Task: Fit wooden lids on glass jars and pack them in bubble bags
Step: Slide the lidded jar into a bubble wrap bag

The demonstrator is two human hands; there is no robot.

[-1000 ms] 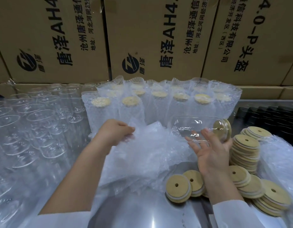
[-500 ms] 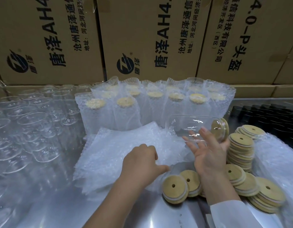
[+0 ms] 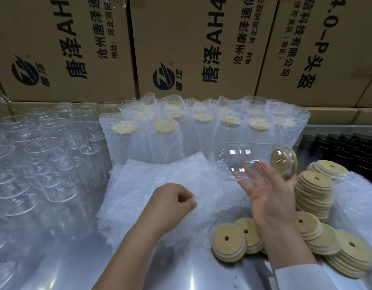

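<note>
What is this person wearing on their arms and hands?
Both hands are bare: the left hand and the right hand show no gloves, rings or watch. The right arm wears a white long sleeve with a plain cuff ending at the wrist. The left forearm is uncovered as far as the frame shows.

Glossy clear glass jar (image 3: 241, 159), matt wooden lid (image 3: 284, 162), bubbled plastic bags (image 3: 160, 178).

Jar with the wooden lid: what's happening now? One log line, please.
step: bagging | right hand: carries lidded jar sideways | left hand: pinches top bubble bag | state: not bagged yet
</note>
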